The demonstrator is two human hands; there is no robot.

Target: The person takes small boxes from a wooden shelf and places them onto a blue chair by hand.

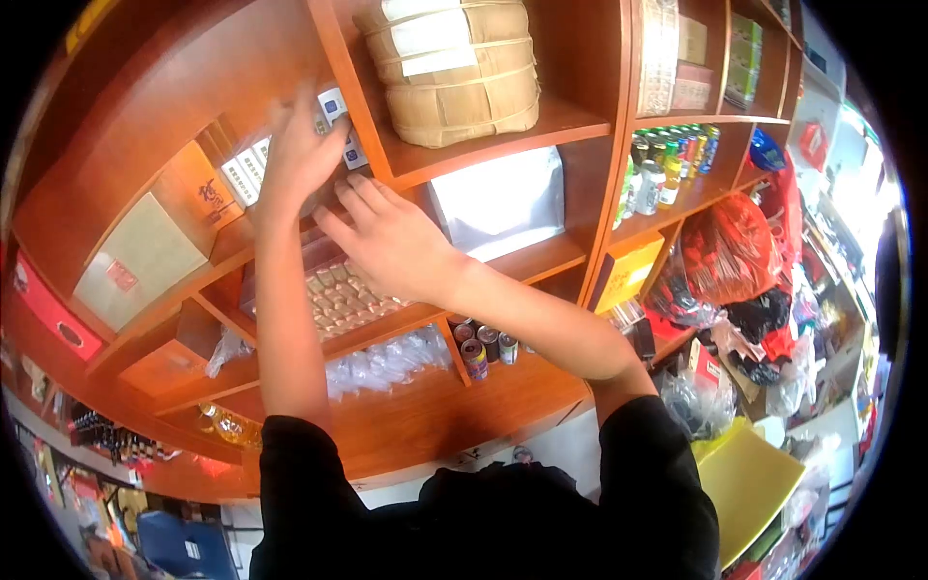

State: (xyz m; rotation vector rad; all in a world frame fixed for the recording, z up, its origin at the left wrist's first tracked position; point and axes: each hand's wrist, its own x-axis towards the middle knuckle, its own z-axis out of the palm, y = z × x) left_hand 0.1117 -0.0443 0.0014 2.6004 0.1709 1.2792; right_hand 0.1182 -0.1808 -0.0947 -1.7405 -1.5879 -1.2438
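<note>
My left hand (298, 159) reaches up into the upper left shelf compartment, its fingers smeared by motion. Right beside its thumb stand small white boxes with blue marks (332, 103), against the upright divider. On its other side is a row of white boxes with dark print (247, 170), partly covered by my wrist. My right hand (387, 237) is at the shelf edge just below, fingers loosely bent and apart, with nothing visible in them. Beneath it, a compartment holds rows of small tan packages (350, 298).
An orange box (200, 184) and a pale box (143, 261) stand at left. Above right sits a large tied, wrapped bundle (462, 72); below it is a silvery package (501, 203). Cans and bottles (667, 169) line a right shelf, near red plastic bags (730, 246).
</note>
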